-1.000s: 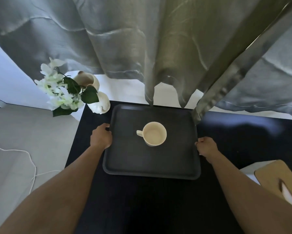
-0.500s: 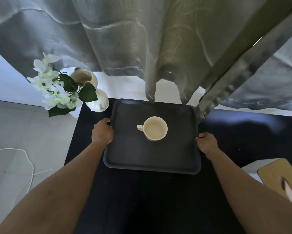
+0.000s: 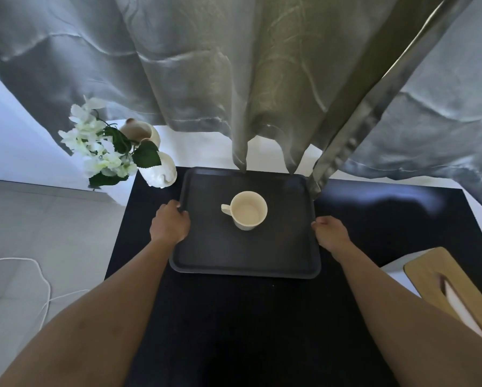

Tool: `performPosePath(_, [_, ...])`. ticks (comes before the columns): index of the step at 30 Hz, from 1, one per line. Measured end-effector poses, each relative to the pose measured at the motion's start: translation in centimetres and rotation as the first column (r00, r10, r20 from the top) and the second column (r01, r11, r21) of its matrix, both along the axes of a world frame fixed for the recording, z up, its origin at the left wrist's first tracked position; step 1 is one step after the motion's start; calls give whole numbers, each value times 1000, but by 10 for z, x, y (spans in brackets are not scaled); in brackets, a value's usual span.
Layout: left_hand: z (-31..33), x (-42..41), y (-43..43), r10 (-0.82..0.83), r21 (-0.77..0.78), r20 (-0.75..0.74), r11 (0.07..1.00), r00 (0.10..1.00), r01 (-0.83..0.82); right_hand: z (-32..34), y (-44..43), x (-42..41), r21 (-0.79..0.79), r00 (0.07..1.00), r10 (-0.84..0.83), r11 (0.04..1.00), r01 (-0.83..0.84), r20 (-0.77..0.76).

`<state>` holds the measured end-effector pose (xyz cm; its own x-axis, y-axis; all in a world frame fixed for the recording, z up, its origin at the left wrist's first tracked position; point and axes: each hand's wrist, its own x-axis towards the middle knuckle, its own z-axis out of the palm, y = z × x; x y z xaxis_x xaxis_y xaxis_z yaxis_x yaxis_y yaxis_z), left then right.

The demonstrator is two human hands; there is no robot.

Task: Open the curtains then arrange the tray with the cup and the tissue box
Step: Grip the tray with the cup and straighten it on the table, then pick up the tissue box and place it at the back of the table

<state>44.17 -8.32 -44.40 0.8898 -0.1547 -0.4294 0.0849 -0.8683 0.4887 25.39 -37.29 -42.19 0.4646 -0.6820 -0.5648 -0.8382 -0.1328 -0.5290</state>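
Note:
A dark grey tray (image 3: 206,258) lies on the black table, its far edge under the curtain hems. A cream cup (image 3: 248,210) stands upright near the tray's middle, handle to the left. My left hand (image 3: 169,226) grips the tray's left rim and my right hand (image 3: 330,233) grips its right rim. The tissue box (image 3: 454,291), white with a wooden lid and a slot showing tissue, sits at the table's right edge. Grey-green curtains (image 3: 234,79) hang drawn shut across the back.
A white vase (image 3: 161,170) with white flowers (image 3: 97,146) stands at the table's (image 3: 234,331) far left corner, close to the tray. A white cable (image 3: 39,275) lies on the tiled floor to the left.
Both hands have pushed the tray with the cup a little away from me, toward the curtains. The grip on both rims is the same.

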Motion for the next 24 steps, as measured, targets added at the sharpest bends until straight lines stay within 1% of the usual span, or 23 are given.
performPosePath(6, [27,-27,-16,-59,-74,43,995,997,62,22,12,-18,-6,996,90,996,-89,27])
performPosePath(12, [55,-58,-42,-181,-94,169,976,969,199,40,20,-44,-45,986,145,989,-141,80])
performPosePath(13, [61,-79,-50,-223,-92,198,965,955,244,50,19,-70,-62,985,137,989,-131,102])
performPosePath(14, [63,-85,-54,-234,-90,210,962,949,257,52,20,-75,-67,984,135,990,-128,113])
performPosePath(18, [74,-129,-75,-278,-110,198,947,940,303,67,19,-119,-83,989,101,992,-92,111])
performPosePath(22, [89,-181,-100,-325,-192,200,912,925,362,89,13,-177,-109,996,54,993,-47,65])
performPosePath(24, [94,-206,-112,-388,-198,211,882,897,428,88,7,-208,-124,995,18,992,-5,102])
